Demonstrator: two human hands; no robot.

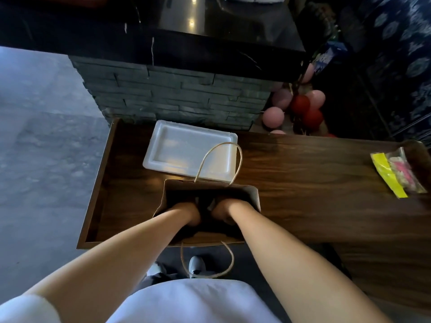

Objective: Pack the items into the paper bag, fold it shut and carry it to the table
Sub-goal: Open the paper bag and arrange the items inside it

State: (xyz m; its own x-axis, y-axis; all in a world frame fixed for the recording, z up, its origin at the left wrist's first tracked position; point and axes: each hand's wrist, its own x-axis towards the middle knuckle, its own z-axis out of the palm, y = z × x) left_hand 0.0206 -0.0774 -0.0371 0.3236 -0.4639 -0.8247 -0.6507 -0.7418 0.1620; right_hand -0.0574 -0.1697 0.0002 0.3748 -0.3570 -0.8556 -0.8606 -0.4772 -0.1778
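A person stands at a dark wooden surface (303, 173) with both arms plunged into an open brown paper bag (253, 197) that sits at the near edge; the left hand (189, 212) and the right hand (225, 209) are side by side inside the mouth, fingers hidden in shadow, so whether either grips anything cannot be told; the packing step appears to be in hand, contents being set or settled at the bottom; next the hands must come out clear of the rope handles (238, 157) before the top can be folded; an empty white foam tray (163, 148) lies just behind the bag; a clear packet with a yellow strip (394, 173) rests well apart to the right; no writing is legible.
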